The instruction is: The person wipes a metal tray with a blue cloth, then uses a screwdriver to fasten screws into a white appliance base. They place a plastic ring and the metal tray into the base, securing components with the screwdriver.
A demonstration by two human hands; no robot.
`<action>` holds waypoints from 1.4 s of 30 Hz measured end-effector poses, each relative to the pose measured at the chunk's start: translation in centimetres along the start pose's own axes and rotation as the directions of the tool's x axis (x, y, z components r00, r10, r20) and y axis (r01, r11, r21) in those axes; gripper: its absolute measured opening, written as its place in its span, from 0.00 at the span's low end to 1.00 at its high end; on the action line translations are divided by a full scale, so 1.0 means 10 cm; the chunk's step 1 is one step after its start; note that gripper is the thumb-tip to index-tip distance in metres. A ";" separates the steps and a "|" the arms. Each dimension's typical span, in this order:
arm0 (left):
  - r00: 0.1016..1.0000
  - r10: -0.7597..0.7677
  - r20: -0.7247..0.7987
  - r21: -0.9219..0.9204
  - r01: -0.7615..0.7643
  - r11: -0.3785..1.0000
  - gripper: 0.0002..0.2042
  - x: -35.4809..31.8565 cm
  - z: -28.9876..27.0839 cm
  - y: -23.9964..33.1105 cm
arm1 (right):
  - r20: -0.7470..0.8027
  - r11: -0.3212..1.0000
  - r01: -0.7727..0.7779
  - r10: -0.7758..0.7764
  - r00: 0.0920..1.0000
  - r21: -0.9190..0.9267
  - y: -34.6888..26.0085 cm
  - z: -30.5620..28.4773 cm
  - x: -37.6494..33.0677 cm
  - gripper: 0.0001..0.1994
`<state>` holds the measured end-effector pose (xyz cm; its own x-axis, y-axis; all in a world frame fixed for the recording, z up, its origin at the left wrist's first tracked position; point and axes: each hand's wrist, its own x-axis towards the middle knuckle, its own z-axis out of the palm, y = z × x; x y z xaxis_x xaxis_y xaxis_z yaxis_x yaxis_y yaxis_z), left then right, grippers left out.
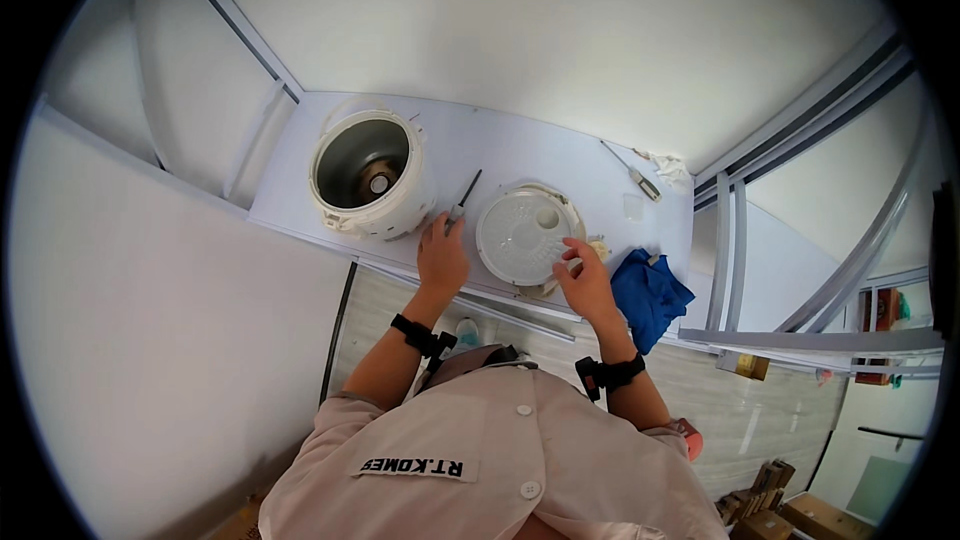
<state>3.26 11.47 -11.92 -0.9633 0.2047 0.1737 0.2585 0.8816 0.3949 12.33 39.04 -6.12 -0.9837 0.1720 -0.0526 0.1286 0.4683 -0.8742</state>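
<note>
Head view, left hand (441, 258): centre of the frame, just left of middle, fingers curled round the handle end of a screwdriver (460, 204). Gripping it, looks like, with the dark shaft pointing up and to the right across the white table (560, 145).

Head view, right hand (588, 283): centre, a bit right of middle, fingers partly open and resting on the lower right edge of the round white lid (522, 234). Touching the rim, not wrapped around it.

Lid: lying flat near the front edge of the table, dead centre of the frame, ribbed inner face up with a round hole toward its upper right. Beige bits poking out from under its right side, too small to make out.

Cooker body (365, 175): upper left of centre, white, upright, open on top, shiny metal inside with a round part at the bottom. Just beside the left hand, well apart from the lid.

Blue cloth (649, 294): bunched up at the right front corner of the table, just right of the right hand.

Second tool (632, 171): thin, metal-tipped, upper right on the table, beside a crumpled white scrap (668, 166).

Wrists: black band on each.
</note>
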 end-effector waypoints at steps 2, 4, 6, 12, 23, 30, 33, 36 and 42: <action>0.995 -0.053 0.087 -0.031 0.056 0.998 0.21 -0.01 -0.10 0.08 | 0.004 1.000 0.009 -0.009 1.000 0.023 -0.06 0.02 -0.05 0.28; 0.997 -0.015 0.072 -0.046 0.018 0.999 0.19 -0.02 -0.08 0.00 | 0.006 0.999 0.025 -0.026 1.000 0.035 -0.09 0.03 -0.09 0.28; 0.998 -0.009 0.063 -0.069 0.014 0.998 0.18 -0.04 -0.05 -0.02 | -0.002 0.999 0.045 -0.045 0.999 0.031 -0.09 0.02 -0.10 0.29; 0.998 -0.060 0.019 -0.118 0.062 0.991 0.18 -0.20 0.00 0.02 | 0.004 0.996 0.086 -0.086 0.996 0.027 -0.12 -0.03 -0.17 0.29; 0.998 -0.045 -0.049 -0.702 -0.002 0.712 0.15 -0.48 -0.83 0.74 | 0.169 0.986 0.063 -0.089 0.982 0.157 -0.36 -0.04 -0.37 0.26; 0.993 0.110 0.042 -0.865 -0.019 0.501 0.20 -0.91 -1.08 1.24 | 0.238 0.859 0.011 -0.154 0.959 0.511 -0.56 0.15 -0.58 0.29; 0.981 0.189 -0.034 -0.774 -0.145 0.617 0.24 -1.03 -1.10 1.21 | 0.365 0.884 -0.047 -0.143 0.920 0.466 -0.64 0.15 -0.63 0.33; 0.982 0.185 -0.051 -0.794 -0.152 0.588 0.28 -1.07 -1.03 1.09 | 0.319 0.956 0.068 -0.161 0.934 0.285 -0.77 0.17 -0.81 0.35; 0.959 0.266 0.098 -0.749 -0.105 0.654 0.34 -0.92 -1.48 1.03 | 0.191 0.935 0.013 -0.086 0.978 0.354 -0.87 0.37 -0.78 0.38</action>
<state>15.81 12.32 3.92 -0.8620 0.4725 0.1837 0.3249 0.2369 0.9156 18.38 30.43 0.16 -0.9970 -0.0378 -0.0681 0.0625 0.1334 -0.9891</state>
